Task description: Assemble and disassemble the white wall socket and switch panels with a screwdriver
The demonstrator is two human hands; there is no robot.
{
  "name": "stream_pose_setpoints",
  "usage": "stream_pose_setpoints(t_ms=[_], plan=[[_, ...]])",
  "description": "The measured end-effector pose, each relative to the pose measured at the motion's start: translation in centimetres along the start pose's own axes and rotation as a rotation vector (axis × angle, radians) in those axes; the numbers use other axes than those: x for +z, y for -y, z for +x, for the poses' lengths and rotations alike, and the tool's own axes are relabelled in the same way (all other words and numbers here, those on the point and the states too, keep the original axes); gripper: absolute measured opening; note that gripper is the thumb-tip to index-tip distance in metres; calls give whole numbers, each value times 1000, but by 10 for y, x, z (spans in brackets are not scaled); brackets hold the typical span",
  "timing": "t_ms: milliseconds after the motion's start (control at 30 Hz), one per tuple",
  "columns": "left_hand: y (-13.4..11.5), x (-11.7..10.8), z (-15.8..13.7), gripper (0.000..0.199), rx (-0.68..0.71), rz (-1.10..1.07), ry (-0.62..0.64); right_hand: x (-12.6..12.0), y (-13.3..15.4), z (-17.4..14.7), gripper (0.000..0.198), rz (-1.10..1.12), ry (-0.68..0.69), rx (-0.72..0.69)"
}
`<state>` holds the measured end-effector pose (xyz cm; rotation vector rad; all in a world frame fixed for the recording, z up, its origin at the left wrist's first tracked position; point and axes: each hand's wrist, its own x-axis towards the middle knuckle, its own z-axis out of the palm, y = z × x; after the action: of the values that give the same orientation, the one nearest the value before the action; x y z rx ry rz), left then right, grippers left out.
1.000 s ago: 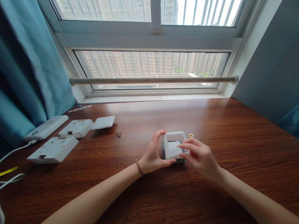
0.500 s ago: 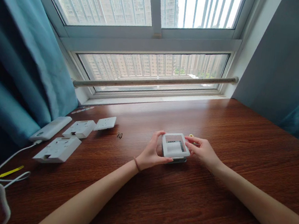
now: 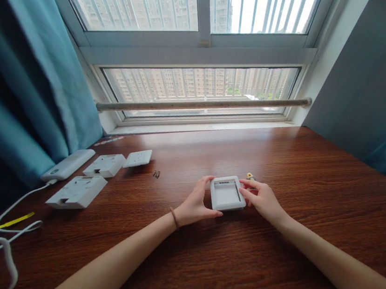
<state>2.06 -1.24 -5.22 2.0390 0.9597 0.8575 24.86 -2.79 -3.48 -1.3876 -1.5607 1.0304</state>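
Observation:
A white square frame [image 3: 226,207] lies over a base on the table, and its inside shows a pale recess with a dark strip at the right. My left hand [image 3: 194,203] is closed around the frame's left side, thumb at the near edge and fingers at the far left corner. At the right edge, my right hand [image 3: 260,198] pinches the frame with its fingertips. Just behind that hand lies a small yellow and dark object [image 3: 250,176], mostly hidden. Left of the frame sit several small screws [image 3: 156,174].
Two white boxes [image 3: 78,192] and a white socket panel [image 3: 138,158] lie on the left of the wooden table [image 3: 170,273]. Beyond them are a white power bank [image 3: 69,165] with a white cable [image 3: 7,253] and a yellow strip [image 3: 15,220]. A window rail [image 3: 205,104] runs behind.
The white frame has come down onto the base, which was visible beneath it before and is now covered. Both hands have lowered slightly with it. The small screws stay in place.

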Motion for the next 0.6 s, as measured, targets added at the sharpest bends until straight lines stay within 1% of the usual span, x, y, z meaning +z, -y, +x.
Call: stream_pose_setpoints(t_ms=[333,600], plan=[[-2,0,3,89,-42,17,24,3,-7,2,40,-127,-15,6],[2,1,3,88,-5,84,20,3,-9,1,38,-190,-10,1]])
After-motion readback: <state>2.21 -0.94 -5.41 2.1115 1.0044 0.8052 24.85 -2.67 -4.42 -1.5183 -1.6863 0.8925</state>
